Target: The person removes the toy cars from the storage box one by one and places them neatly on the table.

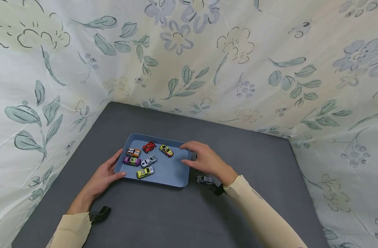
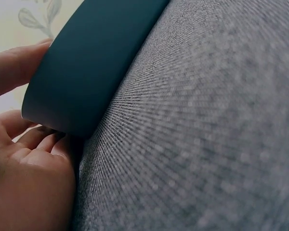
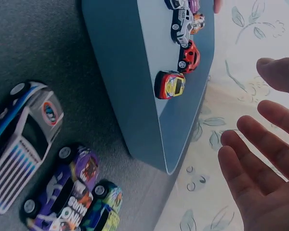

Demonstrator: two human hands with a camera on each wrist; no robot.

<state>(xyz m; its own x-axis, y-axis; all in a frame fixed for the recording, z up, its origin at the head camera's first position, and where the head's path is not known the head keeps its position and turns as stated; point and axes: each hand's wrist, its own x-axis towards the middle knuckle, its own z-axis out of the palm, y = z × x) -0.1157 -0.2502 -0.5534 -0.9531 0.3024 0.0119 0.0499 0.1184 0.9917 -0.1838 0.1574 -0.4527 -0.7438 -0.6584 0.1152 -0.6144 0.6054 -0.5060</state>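
Observation:
A blue tray (image 1: 173, 172) lies on the dark cloth with several toy cars inside. Toward its left half are a red car (image 1: 149, 147), an orange-and-white one (image 1: 133, 152), a purple one (image 1: 131, 161), a white one (image 1: 149, 161) and a yellow-green one (image 1: 145, 172). Farther right sits a yellow-and-red car (image 1: 166, 150). My left hand (image 1: 103, 175) grips the tray's left end, thumb at the front rim and fingers at the side. Over the right end hovers my right hand (image 1: 204, 158), fingers apart and holding nothing, as the right wrist view (image 3: 260, 163) confirms.
Outside the tray's right end stand a silver car (image 3: 31, 127), a purple car (image 3: 67, 192) and a yellow-green car (image 3: 103, 207); in the head view my right hand mostly hides the last two. Floral fabric (image 1: 189, 51) rises behind the dark tabletop (image 1: 145, 213).

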